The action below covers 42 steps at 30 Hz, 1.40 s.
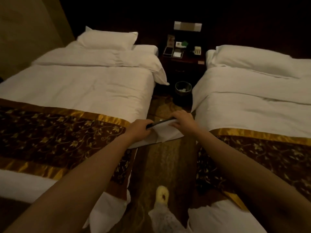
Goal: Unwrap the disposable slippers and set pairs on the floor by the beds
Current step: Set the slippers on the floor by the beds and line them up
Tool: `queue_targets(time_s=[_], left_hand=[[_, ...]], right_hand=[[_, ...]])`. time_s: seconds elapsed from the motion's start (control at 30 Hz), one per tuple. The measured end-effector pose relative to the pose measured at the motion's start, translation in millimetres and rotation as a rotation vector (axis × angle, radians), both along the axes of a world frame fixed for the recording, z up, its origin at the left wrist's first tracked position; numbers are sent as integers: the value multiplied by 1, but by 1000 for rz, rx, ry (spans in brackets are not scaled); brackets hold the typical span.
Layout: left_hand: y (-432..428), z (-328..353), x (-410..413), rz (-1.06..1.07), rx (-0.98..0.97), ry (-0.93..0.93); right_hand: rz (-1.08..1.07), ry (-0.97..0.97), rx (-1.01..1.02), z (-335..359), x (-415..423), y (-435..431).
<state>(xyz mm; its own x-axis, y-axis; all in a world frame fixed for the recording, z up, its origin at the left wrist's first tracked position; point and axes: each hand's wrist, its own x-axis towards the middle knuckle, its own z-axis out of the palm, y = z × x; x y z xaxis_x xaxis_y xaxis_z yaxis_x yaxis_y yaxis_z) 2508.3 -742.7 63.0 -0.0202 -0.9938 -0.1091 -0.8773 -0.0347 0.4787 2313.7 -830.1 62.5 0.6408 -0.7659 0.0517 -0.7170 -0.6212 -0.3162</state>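
A dim hotel room with a patterned carpet (168, 165) holds two beds, the left bed (84, 84) and the right bed (252, 105), with a narrow aisle between them. Each bed has white linen, and one pillow shows at each head: the left pillow (107, 38) and the right pillow (252, 59). There are two brown and gold runners, the left runner (58, 132) and the right runner (269, 157), one across the foot of each bed. At the far end of the aisle stands one dark nightstand (183, 61) crowded with small items too dim to name. One round waste bin (183, 89) sits on the floor just in front of it. Both arms reach forward over the aisle. The left hand (140, 127) grips one end of the slippers (168, 132), a flat white bundle with a dark sole edge on top. The right hand (182, 121) curls its fingers over the other end. The bundle hangs in the air between the beds, just beside the left bed's corner. How many slippers it holds cannot be told. Below, one foot (162, 194) in a pale fuzzy shoe stands on the carpet.
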Motion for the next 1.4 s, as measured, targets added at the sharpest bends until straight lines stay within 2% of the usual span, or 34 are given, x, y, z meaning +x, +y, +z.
queue_targets(time_s=[0.33,0.43,0.53,0.67,0.77,0.9,1.17,1.3,1.4], left_hand=[[-199,-16,37,-63,41,-34],[-261,-26,43,-156,119,-31],[-307,-45,42,-227,186,25],[-366,-91,41,-197,234,69],[-417,-156,42,-184,218,67],[-464,-280,42,-167,236,66],[-507,-530,57,-219,298,-70],[-523,-623,55,-230,339,-116],[-537,-668,54,-199,339,-109]], right_hand=[[-50,15,27,-22,38,-184],[-58,56,40,-36,45,-237],[-31,97,69,-52,50,-279],[-6,205,69,-92,59,-336],[31,265,64,-156,68,-384],[0,275,124,-277,73,-434],[-12,265,268,-527,91,-464],[26,285,257,-614,99,-478],[24,283,216,-660,100,-490]])
